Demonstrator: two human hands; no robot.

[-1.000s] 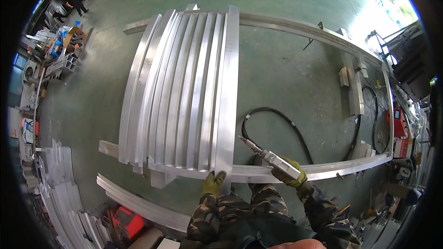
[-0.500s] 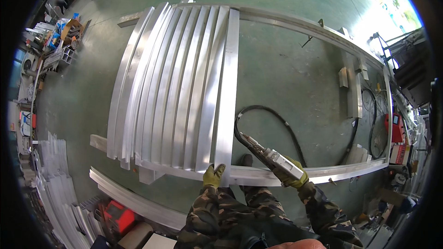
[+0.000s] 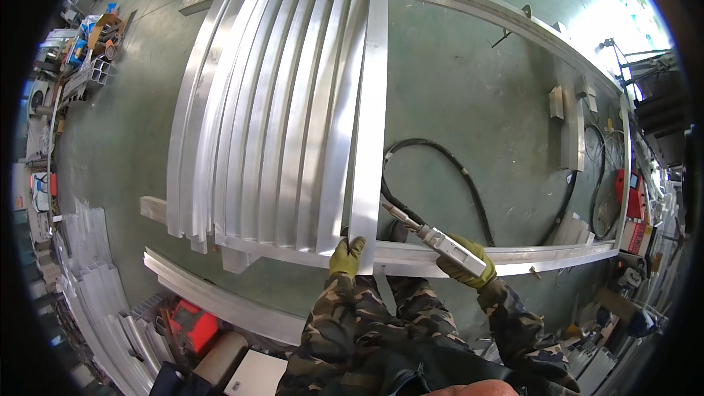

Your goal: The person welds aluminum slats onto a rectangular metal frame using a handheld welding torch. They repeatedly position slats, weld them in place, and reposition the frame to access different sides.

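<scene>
My left hand [image 3: 346, 255], in a yellow-green work glove, is closed around the near end of a long aluminium slat [image 3: 372, 117], its thumb on top. This slat is the rightmost of several lying side by side across an aluminium frame [image 3: 546, 257]. A narrow wedge-shaped gap, wider at the near end, separates it from its neighbour [image 3: 339, 154]. In my gloved right hand [image 3: 475, 268] is a white-and-grey welding gun [image 3: 442, 243]. Its thin nozzle points up and left, close to the slat's right edge. A black cable [image 3: 473, 180] loops over the floor beyond the gun.
Loose aluminium bars [image 3: 220, 297] and a red case [image 3: 193, 325] lie at the near left. A red machine [image 3: 631, 194] stands past the frame's right end. A clamp [image 3: 526, 12] sits on the far rail. Boxes and parts [image 3: 106, 33] line the far left.
The frame and slats sit higher in view as my head has tilted down. The welding gun's nozzle has come closer to the slat's edge. My left hand keeps its hold.
</scene>
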